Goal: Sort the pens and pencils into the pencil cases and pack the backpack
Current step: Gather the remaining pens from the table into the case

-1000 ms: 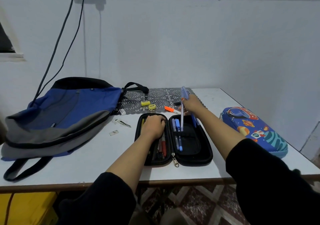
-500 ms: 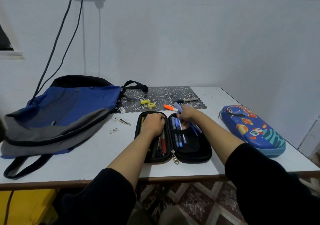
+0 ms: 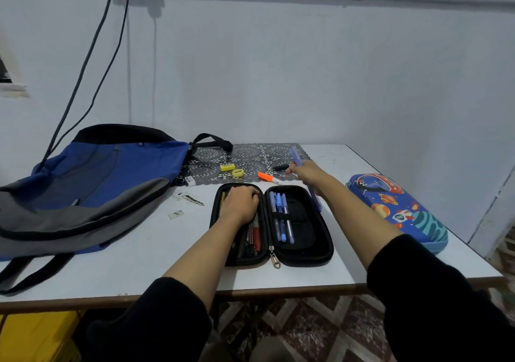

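White surface, mid-frame: black case point(image 3: 320, 239) lay open. Left hand point(image 3: 241, 203) pressed its left half, fingers bent, grip unclear. Right hand point(image 3: 305, 170) hovered at case's upper right, fingers pinching blue pens point(image 3: 294, 156). Risk: tilted pens slipping from pinch, landing outside case.

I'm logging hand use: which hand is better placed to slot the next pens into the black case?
Right. The right hand grips blue pens beside the open right half of the case; the left hand rests on the left half, likely steadying it.
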